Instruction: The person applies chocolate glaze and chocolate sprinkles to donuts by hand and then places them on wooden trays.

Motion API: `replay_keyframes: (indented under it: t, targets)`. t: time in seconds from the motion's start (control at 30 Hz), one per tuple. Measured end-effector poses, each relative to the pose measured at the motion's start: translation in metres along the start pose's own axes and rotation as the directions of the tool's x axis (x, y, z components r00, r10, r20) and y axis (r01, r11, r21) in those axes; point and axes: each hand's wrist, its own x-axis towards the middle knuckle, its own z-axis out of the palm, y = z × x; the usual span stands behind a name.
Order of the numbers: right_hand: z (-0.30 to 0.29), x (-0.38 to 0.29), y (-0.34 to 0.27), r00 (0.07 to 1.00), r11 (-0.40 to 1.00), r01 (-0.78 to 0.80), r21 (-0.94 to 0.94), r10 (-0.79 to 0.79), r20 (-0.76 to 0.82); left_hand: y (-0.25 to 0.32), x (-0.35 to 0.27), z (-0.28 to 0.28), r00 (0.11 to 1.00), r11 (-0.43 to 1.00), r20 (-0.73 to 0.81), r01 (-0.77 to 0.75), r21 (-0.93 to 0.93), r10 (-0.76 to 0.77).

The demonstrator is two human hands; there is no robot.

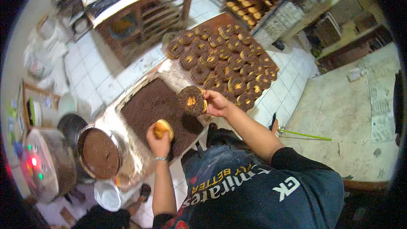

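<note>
My left hand (159,141), with a bracelet at its wrist, grips a plain golden doughnut (164,129) at the near side of a tray of chocolate sprinkles (149,98). In my right hand (217,103) is a doughnut coated with dark sprinkles (190,101), held by its edge with the coated face showing. It is over the tray's right side, next to a board crowded with coated doughnuts (222,57). A round metal pot of brown chocolate coating (101,154) stands left of the sprinkles.
Left of the pot is a rounded appliance with lit lamps (43,162). Below it sits a white bucket (108,195). A wooden table (140,3) and racks of baked pieces (251,0) stand beyond. At right is a pale worktop with a green stick (305,134).
</note>
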Motion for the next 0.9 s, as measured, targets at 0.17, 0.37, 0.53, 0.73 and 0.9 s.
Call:
replay_keyframes:
  t: [0.17, 0.37, 0.53, 0.73, 0.9]
  targets:
    - [-0.027, -0.031, -0.122, 0.981, 0.980, 0.177, -0.090, -0.183, -0.061, 0.058, 0.044, 0.020, 0.930, 0.408, 0.256, 0.347, -0.844, -0.262]
    - [-0.158, -0.024, -0.349, 0.905, 0.833, 0.041, -0.552, -0.265, -0.333, 0.126, 0.106, 0.140, 0.925, 0.190, 0.314, 0.355, -0.915, -0.215]
    - [-0.214, 0.057, -0.498, 0.821, 0.668, -0.056, -0.742, -0.393, -0.415, 0.165, 0.199, 0.294, 0.883, 0.202, 0.406, 0.454, -0.868, -0.237]
    - [-0.283, 0.160, -0.558, 0.836, 0.580, -0.140, -0.803, -0.366, -0.410, 0.163, 0.352, 0.444, 0.808, 0.340, 0.526, 0.590, -0.733, -0.267]
    - [-0.318, 0.199, -0.570, 0.874, 0.224, -0.217, -0.950, -0.389, -0.291, 0.166, 0.436, 0.505, 0.720, 0.673, 0.528, 0.662, -0.329, -0.451]
